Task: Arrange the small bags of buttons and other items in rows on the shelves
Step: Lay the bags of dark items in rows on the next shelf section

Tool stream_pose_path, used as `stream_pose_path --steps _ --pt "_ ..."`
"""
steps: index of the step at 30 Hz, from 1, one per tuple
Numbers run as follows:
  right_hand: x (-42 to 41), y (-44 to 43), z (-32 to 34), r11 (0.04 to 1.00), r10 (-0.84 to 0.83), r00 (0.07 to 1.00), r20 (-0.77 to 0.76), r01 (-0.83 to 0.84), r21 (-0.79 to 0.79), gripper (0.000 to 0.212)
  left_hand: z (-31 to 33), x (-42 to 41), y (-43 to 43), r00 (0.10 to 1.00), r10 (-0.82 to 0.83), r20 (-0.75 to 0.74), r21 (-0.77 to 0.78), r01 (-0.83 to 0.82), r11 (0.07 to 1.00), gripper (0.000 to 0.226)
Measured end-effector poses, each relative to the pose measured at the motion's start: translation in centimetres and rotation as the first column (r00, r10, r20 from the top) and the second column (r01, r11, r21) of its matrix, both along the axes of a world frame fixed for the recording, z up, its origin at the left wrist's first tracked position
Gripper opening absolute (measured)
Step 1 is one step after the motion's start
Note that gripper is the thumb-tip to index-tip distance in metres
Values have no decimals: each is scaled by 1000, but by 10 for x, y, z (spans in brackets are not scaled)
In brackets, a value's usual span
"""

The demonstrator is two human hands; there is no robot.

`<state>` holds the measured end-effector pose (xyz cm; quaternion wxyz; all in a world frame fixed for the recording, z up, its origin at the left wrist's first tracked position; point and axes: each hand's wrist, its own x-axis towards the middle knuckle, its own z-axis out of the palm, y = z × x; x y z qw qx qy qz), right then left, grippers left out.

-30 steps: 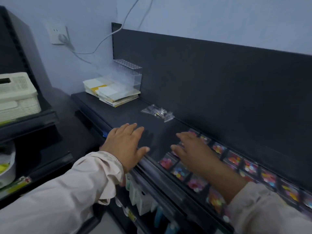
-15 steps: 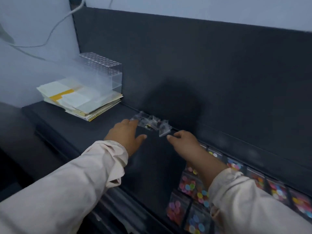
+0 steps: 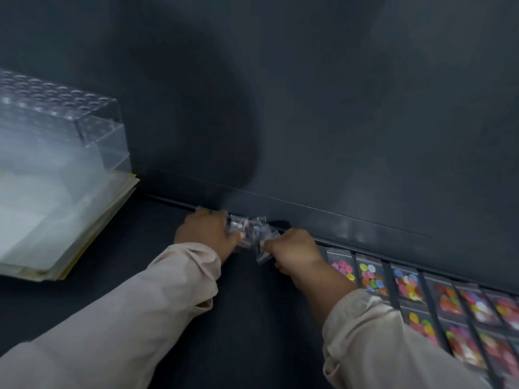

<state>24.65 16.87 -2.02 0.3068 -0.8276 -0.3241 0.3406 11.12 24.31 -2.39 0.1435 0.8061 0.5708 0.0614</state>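
Two hands: left hand (image 3: 206, 234) and right hand (image 3: 292, 249) each curl around one clump of small clear bags (image 3: 250, 230) at the rear of the shelf (image 3: 244, 304), seemingly gathering it to extend the adjacent button-bag rows (image 3: 407, 284).

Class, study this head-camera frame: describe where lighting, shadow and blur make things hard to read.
Head view: dim overall, a broad soft shadow on the back panel; head view: the clear box washes into pale haze; head view: the clear bags between left hand and right hand smear, while the button bags look sharper.
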Motion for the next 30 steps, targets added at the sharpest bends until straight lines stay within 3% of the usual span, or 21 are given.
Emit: stream_pose_path --steps 4,7,9,11,13,15,17,20,26,30 --pt "0 3 1 1000 6 999 35 -6 -13 24 -8 3 8 988 -61 143 80 50 996 21" --pt "-4 -4 1 993 -76 992 -99 84 79 20 -9 4 6 954 -51 294 89 26 996 6" --pt "-5 -10 4 977 -116 975 -188 145 153 18 -7 4 2 893 -22 449 67 -9 998 13" --pt "-5 -16 10 959 -124 944 -306 194 209 20 -2 6 -1 769 35 639 -31 -20 999 14" --pt "-3 -25 20 945 -117 884 -452 239 222 20 11 12 -7 568 196 800 -246 11 969 17" --pt "1 -38 29 931 -87 802 -591 277 239 19 26 18 -18 381 387 840 -456 111 883 23" --pt "9 -57 35 912 -56 731 -680 315 263 19 40 25 -33 296 490 820 -557 215 802 24" --pt "23 -94 44 880 -57 688 -724 377 288 18 53 37 -66 300 525 797 -603 330 727 19" --pt "60 -208 55 812 -24 671 -741 445 377 19 69 77 -163 456 470 756 -648 415 638 11" --pt "91 -308 62 785 -50 697 -715 469 403 12 80 112 -258 539 356 763 -639 553 534 18"
